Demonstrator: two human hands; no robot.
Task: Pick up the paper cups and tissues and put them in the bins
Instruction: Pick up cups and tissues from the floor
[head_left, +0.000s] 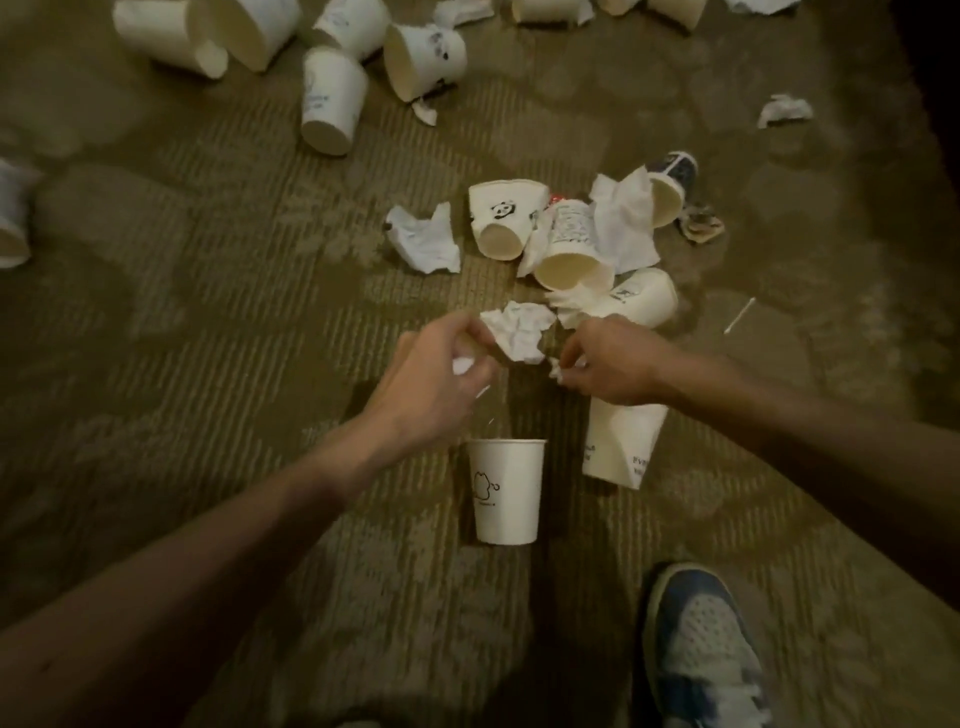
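1. Left hand (431, 374), centre of frame: fingers curled tight around a small white tissue wad (462, 364), which shows between thumb and fingers.
2. Right hand (605, 364), just right of centre: fingertips pinched on a small tissue scrap (556, 370) at its left edge.
3. Crumpled tissue (517, 330) lies between the two hands, touching or nearly touching the left fingers; can't tell if either hand grips it.
4. Upright paper cup (508, 491), lower centre, mouth up, directly below the left hand. Faint drawing on its side.
5. Creased cup (621, 441) lies on its side below the right hand, partly hidden by the wrist.
6. Centre-right pile above the hands: panda cup (501, 218) on its side, a printed cup (569, 254) with its mouth toward the camera, another cup (644, 296) to its lower right, and an open tissue (626, 223) draped among them.
7. Loose tissue (426, 239) just left of the pile.
8. Top left of frame: a cluster of tipped cups (332, 98). One small tissue (784, 109) at upper right, well apart.
9. Floor is patterned carpet (208, 312). A shoe (701, 649) at lower right.
10. No bins in view.
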